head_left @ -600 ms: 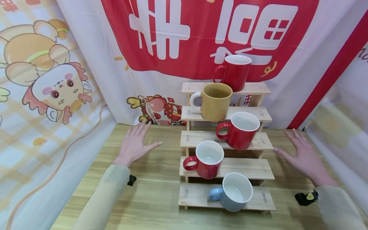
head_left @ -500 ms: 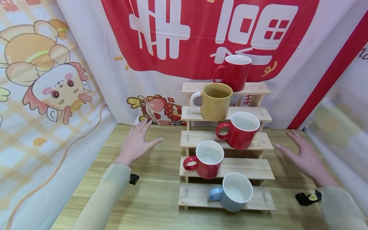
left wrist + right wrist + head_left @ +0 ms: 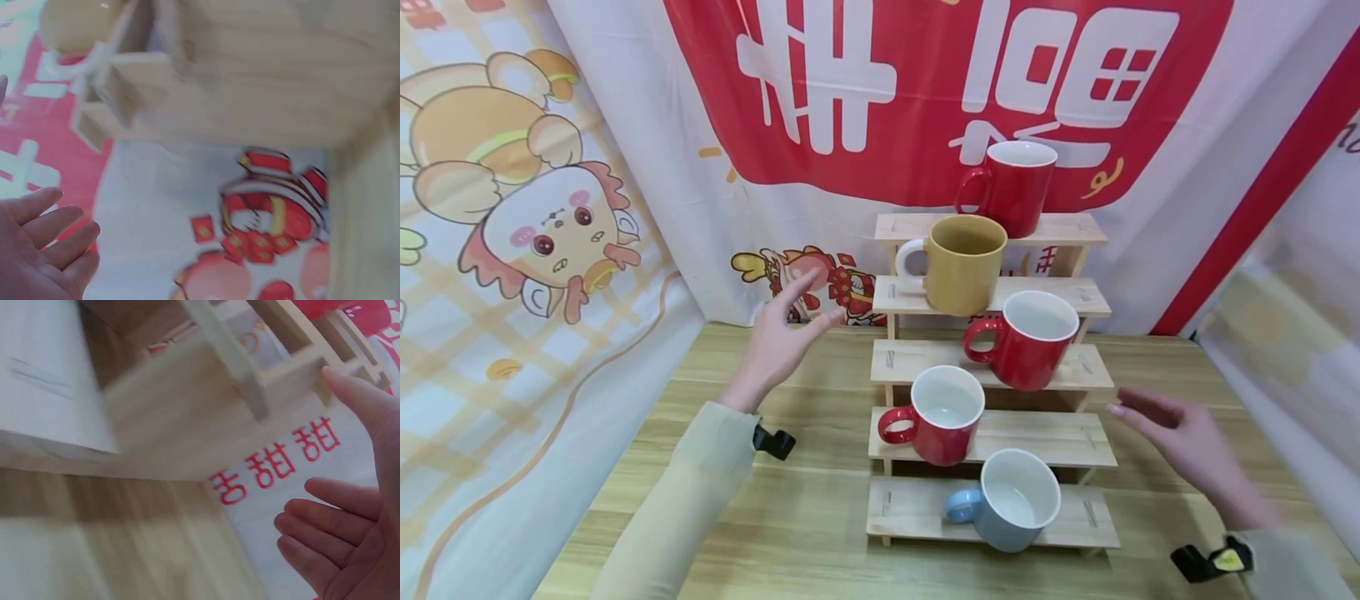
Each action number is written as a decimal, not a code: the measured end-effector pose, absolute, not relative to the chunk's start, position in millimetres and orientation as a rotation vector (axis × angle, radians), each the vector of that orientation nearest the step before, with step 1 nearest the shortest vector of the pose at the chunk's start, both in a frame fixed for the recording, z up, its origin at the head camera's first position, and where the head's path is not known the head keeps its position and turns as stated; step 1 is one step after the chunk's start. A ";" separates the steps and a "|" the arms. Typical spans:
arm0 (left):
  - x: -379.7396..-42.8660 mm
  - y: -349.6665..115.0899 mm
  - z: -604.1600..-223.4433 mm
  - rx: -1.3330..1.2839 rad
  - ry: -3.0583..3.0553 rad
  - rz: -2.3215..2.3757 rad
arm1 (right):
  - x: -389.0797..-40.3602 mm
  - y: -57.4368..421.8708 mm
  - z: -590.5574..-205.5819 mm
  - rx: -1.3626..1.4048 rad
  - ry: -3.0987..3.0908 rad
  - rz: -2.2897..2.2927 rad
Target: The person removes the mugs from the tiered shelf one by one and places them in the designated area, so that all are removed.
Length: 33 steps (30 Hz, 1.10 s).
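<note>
A stepped wooden shelf point(image 3: 1045, 439) bears one mug on each tier. From the top come a red mug point(image 3: 1017, 200), a yellow mug point(image 3: 964, 279) with a white handle, another red mug point(image 3: 1028, 358), a third red mug point(image 3: 942, 433) and a light blue mug point(image 3: 1011, 521) at the bottom. All handles point left. My left hand point(image 3: 777, 342) is raised left of the shelf, thumb and fingers spread, holding nothing. To the shelf's right, my right hand point(image 3: 1183, 442) is also bare, its fingers point(image 3: 331, 522) extended beside the wooden side in the right wrist view.
The shelf stands on a wood-grain table point(image 3: 805, 508). Behind it hangs a white cloth with a large red print point(image 3: 925, 133). Patterned cloth point(image 3: 512, 358) walls the left side, and pale cloth point(image 3: 1285, 300) closes off the right.
My left hand has risen off the table and shifted right, toward the shelf. My right hand has drawn back toward me, its fingers now more bent. The mugs and shelf stay put.
</note>
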<state>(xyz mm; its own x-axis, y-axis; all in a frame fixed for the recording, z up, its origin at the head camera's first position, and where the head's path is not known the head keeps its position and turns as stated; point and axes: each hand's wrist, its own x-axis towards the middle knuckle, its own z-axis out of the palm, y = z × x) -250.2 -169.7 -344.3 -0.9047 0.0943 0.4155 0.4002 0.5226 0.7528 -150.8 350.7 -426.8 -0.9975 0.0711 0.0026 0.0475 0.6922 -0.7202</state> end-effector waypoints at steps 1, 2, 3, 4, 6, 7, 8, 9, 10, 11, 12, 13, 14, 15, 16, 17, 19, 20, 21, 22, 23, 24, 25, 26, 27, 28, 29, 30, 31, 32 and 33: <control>-249.8 -166.7 -339.0 -0.429 -2.414 -1.357 | -148.7 347.2 -429.3 -0.100 -2.874 1.211; -249.4 -163.9 -333.8 -0.442 -2.393 -1.383 | -146.7 343.6 -431.5 -0.097 -2.883 1.226; -249.3 -161.1 -328.6 -0.457 -2.372 -1.410 | -144.6 340.1 -433.4 -0.096 -2.895 1.234; -248.9 -158.3 -323.2 -0.467 -2.357 -1.432 | -143.1 336.9 -435.4 -0.093 -2.909 1.238; -248.5 -153.0 -313.3 -0.481 -2.334 -1.465 | -140.5 331.7 -438.6 -0.100 -2.924 1.263; -248.6 -150.3 -308.7 -0.483 -2.324 -1.486 | -139.4 329.6 -440.0 -0.112 -2.933 1.281; -248.8 -147.5 -304.1 -0.482 -2.321 -1.497 | -138.8 327.8 -441.0 -0.133 -2.944 1.303; -249.2 -144.5 -299.7 -0.488 -2.313 -1.508 | -138.2 326.3 -441.9 -0.155 -2.957 1.310; -249.6 -141.7 -295.4 -0.497 -2.306 -1.517 | -137.7 324.8 -442.7 -0.173 -2.966 1.319; -250.4 -138.8 -291.2 -0.512 -2.294 -1.532 | -137.4 323.5 -443.7 -0.189 -2.971 1.328; -251.3 -135.9 -286.9 -0.525 -2.284 -1.545 | -137.3 322.2 -444.7 -0.203 -2.977 1.332; -252.1 -133.0 -282.7 -0.536 -2.279 -1.554 | -137.2 321.0 -445.8 -0.204 -2.977 1.335; -252.9 -129.9 -278.5 -0.546 -2.277 -1.551 | -137.2 319.8 -447.0 -0.203 -2.974 1.341; -254.2 -126.9 -274.4 -0.556 -2.275 -1.556 | -137.2 318.7 -448.1 -0.192 -2.966 1.347; -255.5 -124.0 -270.0 -0.563 -2.274 -1.559 | -137.2 317.4 -449.3 -0.182 -2.957 1.352; -257.1 -120.9 -265.7 -0.570 -2.273 -1.564 | -137.3 316.3 -450.2 -0.175 -2.946 1.360; -261.7 -113.9 -256.7 -0.586 -2.267 -1.568 | -136.8 314.4 -451.0 -0.160 -2.927 1.384; -264.2 -110.1 -252.1 -0.601 -2.257 -1.580 | -136.3 313.7 -451.0 -0.154 -2.920 1.394; -266.9 -106.3 -247.4 -0.610 -2.250 -1.598 | -136.0 313.0 -450.8 -0.152 -2.914 1.403; -269.6 -102.4 -242.7 -0.624 -2.237 -1.614 | -135.7 312.3 -450.4 -0.154 -2.911 1.410; -272.5 -98.2 -238.1 -0.638 -2.223 -1.626 | -135.4 311.8 -450.0 -0.154 -2.908 1.416; -275.4 -94.1 -233.7 -0.648 -2.213 -1.636 | -135.2 311.3 -449.6 -0.157 -2.907 1.421; -278.0 -89.9 -229.4 -0.653 -2.206 -1.651 | -135.1 310.9 -449.2 -0.160 -2.906 1.425; -280.3 -85.8 -225.1 -0.655 -2.205 -1.661 | -135.0 310.7 -448.9 -0.163 -2.905 1.429; -282.8 -81.5 -221.0 -0.657 -2.206 -1.668 | -135.0 310.6 -448.6 -0.166 -2.904 1.433; -285.9 -77.1 -216.8 -0.663 -2.203 -1.686 | -134.9 310.5 -448.5 -0.168 -2.902 1.435; -288.8 -72.6 -213.4 -0.665 -2.205 -1.694 | -134.8 310.6 -448.4 -0.168 -2.899 1.440; -292.0 -68.1 -210.1 -0.664 -2.209 -1.711 | -134.6 310.7 -448.5 -0.171 -2.896 1.440; -295.3 -63.7 -207.2 -0.661 -2.214 -1.731 | -134.6 310.5 -448.9 -0.170 -2.892 1.445; -298.7 -59.3 -204.7 -0.658 -2.221 -1.744 | -134.6 310.4 -449.2 -0.169 -2.887 1.453; -302.4 -54.8 -203.1 -0.652 -2.231 -1.757 | -134.5 310.3 -449.6 -0.168 -2.881 1.460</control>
<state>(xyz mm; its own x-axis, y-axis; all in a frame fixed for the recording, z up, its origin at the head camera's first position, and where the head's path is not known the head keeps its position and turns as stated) -302.4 -54.8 -203.1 -0.8753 0.2023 0.4393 0.4745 0.1835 0.8609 -134.5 310.3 -449.6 -0.9904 0.0505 -0.1287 0.1337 0.5881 -0.7977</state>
